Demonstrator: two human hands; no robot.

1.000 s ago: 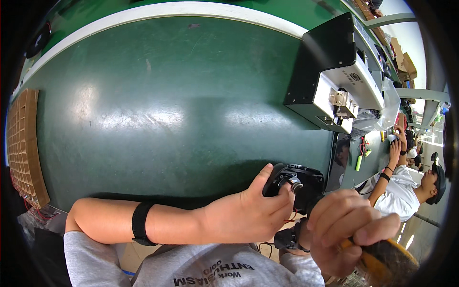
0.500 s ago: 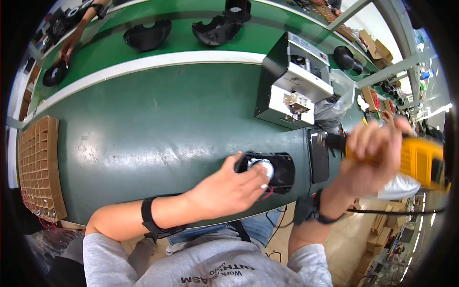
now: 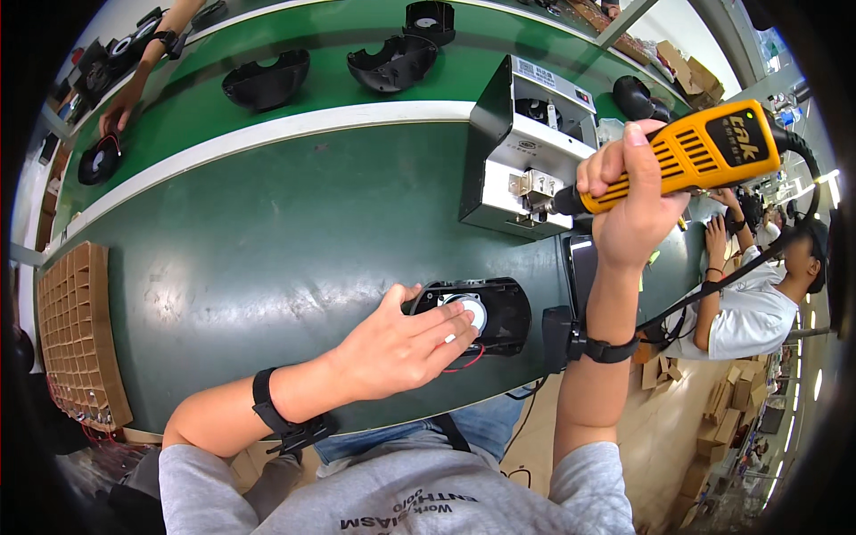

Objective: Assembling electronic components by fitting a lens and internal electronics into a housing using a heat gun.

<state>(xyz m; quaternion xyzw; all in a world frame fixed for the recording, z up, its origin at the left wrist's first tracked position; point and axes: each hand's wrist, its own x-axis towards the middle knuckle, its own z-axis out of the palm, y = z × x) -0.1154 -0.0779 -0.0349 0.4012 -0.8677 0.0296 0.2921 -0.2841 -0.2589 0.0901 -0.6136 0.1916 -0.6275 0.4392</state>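
My left hand (image 3: 392, 352) holds down a round silver speaker (image 3: 478, 314) in a black plastic housing (image 3: 509, 314) on the bench. Its fingers lie over the speaker and its thumb reaches the housing's left edge. A red wire (image 3: 471, 361) loops out at the near side. Raised at the right, my right hand (image 3: 635, 201) is wrapped around a yellow electric screwdriver (image 3: 691, 159). The driver's nose points left at the front of a screw feeder (image 3: 546, 153), seemingly at its outlet; whether the bit holds a screw is too small to tell.
A cardboard divider tray (image 3: 78, 334) stands at the left bench edge. Beyond the white rail, black shells (image 3: 267, 80) sit on the green conveyor. A co-worker's hand (image 3: 116, 111) touches a black speaker part there. Another person (image 3: 758, 308) sits at the right, behind the driver's black cable.
My right hand has swung the screwdriver up and left, bringing its nose to the screw feeder. My left hand stays on the speaker in the housing. A seated person at right has come into view.
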